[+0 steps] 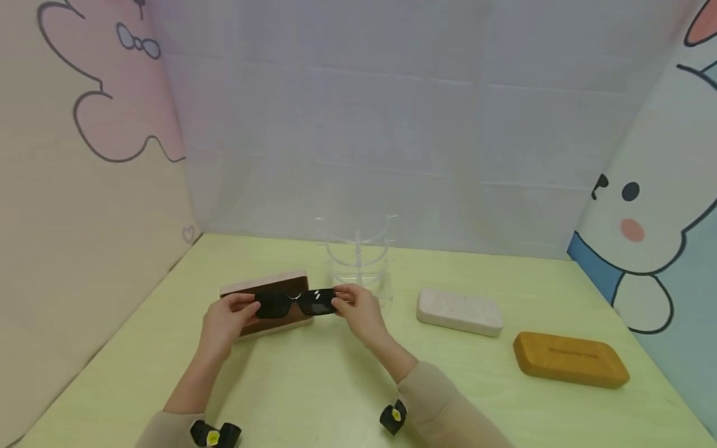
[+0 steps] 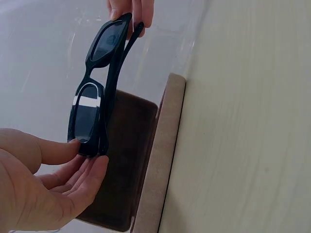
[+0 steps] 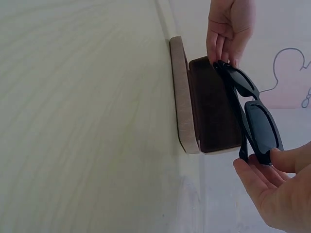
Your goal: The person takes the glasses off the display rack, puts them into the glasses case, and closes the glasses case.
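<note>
Black sunglasses (image 1: 317, 302) are held level between both hands, above an open glasses case (image 1: 274, 330) with a pale outside and dark brown lining. My left hand (image 1: 223, 323) pinches one end of the frame between thumb and fingers. At the other end, my right hand (image 1: 361, 313) pinches the frame the same way. In the left wrist view the temples of the sunglasses (image 2: 92, 109) look folded in behind the lenses, one standing slightly away. The right wrist view shows the case (image 3: 214, 107) lying open behind the sunglasses (image 3: 262, 127).
A clear display stand (image 1: 358, 264) rises behind the hands. To the right lie a closed pale glasses case (image 1: 459, 311) and a closed mustard-yellow case (image 1: 571, 359). A white sheet (image 1: 392, 124) hangs at the table's back edge, with printed panels on both sides.
</note>
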### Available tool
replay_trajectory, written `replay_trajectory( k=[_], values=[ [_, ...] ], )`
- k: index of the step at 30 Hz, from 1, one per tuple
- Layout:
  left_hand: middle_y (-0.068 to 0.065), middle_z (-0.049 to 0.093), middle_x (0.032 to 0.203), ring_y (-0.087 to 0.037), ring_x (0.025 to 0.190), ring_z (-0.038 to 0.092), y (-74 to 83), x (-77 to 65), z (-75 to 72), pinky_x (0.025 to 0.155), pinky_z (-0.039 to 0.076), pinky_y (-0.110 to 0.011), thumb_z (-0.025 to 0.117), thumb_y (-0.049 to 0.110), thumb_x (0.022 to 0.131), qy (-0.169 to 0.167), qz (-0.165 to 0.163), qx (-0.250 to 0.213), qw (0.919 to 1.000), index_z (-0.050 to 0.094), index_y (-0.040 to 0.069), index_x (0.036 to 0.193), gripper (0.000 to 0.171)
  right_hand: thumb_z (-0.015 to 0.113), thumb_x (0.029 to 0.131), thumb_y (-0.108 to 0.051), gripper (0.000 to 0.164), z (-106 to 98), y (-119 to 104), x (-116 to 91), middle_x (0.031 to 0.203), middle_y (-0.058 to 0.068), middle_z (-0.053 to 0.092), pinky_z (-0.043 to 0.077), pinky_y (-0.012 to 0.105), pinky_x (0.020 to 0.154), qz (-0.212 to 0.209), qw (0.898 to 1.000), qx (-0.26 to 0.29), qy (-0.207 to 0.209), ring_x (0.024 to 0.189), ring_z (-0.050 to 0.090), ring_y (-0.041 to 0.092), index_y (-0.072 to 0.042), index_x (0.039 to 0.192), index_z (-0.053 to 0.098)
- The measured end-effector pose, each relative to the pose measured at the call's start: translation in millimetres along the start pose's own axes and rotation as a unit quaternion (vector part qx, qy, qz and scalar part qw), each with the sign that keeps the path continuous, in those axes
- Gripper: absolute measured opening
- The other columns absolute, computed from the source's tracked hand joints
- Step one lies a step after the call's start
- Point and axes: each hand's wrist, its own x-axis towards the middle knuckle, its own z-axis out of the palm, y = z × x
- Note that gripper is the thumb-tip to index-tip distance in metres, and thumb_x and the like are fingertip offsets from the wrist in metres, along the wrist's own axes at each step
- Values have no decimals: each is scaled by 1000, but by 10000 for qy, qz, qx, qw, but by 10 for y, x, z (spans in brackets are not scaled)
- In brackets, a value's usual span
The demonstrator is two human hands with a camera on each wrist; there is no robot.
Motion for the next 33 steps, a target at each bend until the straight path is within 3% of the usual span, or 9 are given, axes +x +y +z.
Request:
replay_trajectory(
  k=[7, 14, 23, 30, 33],
  values=[
    [-27, 61, 102, -19, 72, 68, -122, 79, -70, 68, 54, -27, 57, 9, 88, 273, -305, 214, 9989, 54, -12, 111, 31, 61, 84, 1, 21, 235, 122, 165, 96, 18, 64, 54, 22, 65, 42, 9998, -196, 92, 83, 67, 26, 8, 103, 62],
    [-27, 61, 98, -17, 66, 66, -246, 132, -137, 62, 54, -26, 57, 8, 87, 457, -418, 370, 9974, 54, -13, 109, 30, 61, 84, -1, 22, 393, 193, 270, 90, 16, 63, 55, 27, 63, 55, 9993, -361, 31, 78, 67, 30, 7, 104, 62],
    [-23, 64, 90, -15, 61, 65, -303, 146, -212, 59, 54, -27, 57, 8, 86, 471, -537, 569, 9958, 56, -14, 105, 30, 63, 84, -11, 18, 461, 170, 337, 82, 3, 63, 46, 19, 63, -72, 9884, -1516, -71, 73, 58, 10, -2, 100, 63],
    [-6, 65, 64, -12, 56, 59, -291, 130, -274, 51, 43, -26, 63, 14, 83, 551, -535, 1433, 9867, 64, -9, 95, 27, 66, 83, -11, 15, 520, 176, 362, 82, 2, 66, 46, 19, 62, -50, 9832, -1823, -53, 72, 59, 9, -3, 96, 67],
    [-4, 64, 60, -12, 56, 58, -309, 132, -292, 52, 41, -27, 64, 16, 82, 462, -540, 1655, 9836, 66, -8, 92, 25, 67, 81, -11, 15, 552, 187, 382, 82, 2, 68, 46, 19, 60, -1, 9808, -1947, 88, 71, 59, 9, -3, 93, 69]
  ],
)
